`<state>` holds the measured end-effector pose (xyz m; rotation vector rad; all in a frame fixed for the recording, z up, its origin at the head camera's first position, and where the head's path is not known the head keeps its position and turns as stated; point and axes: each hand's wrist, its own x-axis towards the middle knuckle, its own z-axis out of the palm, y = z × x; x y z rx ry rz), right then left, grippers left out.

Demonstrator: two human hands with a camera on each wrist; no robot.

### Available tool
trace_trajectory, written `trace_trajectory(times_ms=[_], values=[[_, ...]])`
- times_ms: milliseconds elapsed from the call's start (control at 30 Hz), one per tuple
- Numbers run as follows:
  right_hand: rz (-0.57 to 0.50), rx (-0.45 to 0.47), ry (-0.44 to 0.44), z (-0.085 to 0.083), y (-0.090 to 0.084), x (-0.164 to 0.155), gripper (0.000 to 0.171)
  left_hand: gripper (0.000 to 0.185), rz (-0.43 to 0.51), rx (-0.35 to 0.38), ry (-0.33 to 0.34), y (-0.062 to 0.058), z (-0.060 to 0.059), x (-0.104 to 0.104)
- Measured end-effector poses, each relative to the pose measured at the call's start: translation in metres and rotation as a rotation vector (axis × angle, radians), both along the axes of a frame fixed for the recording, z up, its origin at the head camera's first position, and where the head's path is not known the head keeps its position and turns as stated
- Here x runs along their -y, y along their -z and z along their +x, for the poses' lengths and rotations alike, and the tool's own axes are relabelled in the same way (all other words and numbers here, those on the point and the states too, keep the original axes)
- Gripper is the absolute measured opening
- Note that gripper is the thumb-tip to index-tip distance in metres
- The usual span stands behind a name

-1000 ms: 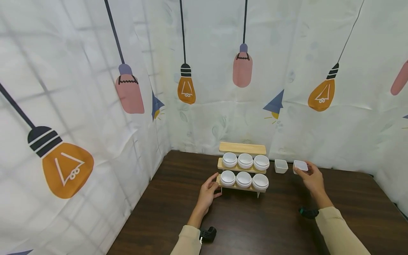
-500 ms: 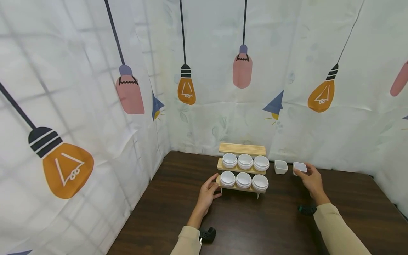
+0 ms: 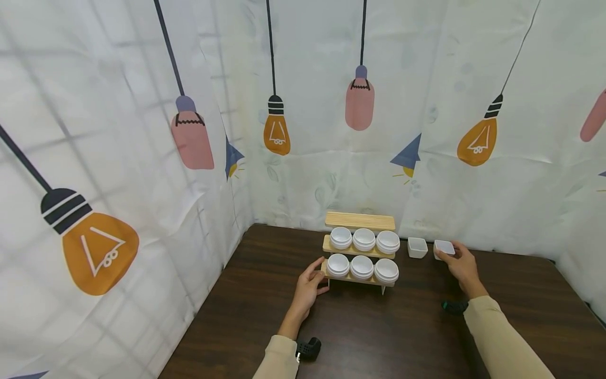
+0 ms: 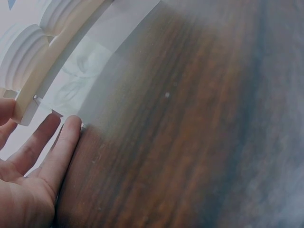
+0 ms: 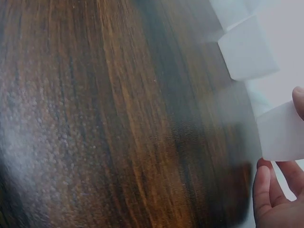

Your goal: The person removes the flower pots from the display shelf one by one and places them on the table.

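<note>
Long beige sleeves [image 3: 503,334] — plus a small black wrist camera [image 3: 310,349] on either side.

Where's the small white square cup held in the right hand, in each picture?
Head: the small white square cup is right of centre, below mid-height, in the right hand.
Left wrist: not in it.
Right wrist: at the right edge, just below mid-height.
Shared landmark: the dark brown wood-grain table, in all three.
</note>
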<state>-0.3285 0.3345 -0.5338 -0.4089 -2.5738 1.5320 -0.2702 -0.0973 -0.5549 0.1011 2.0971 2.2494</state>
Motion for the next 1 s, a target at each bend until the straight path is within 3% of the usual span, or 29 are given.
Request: trace_trajectory(times_ms=[1000], values=[[-0.013, 0.013, -0.034, -0.0026, 0.0071, 0.0022, 0.083, 0.045, -0.008, -0.013, 0.007, -0.0001, 0.002, 0.0006]])
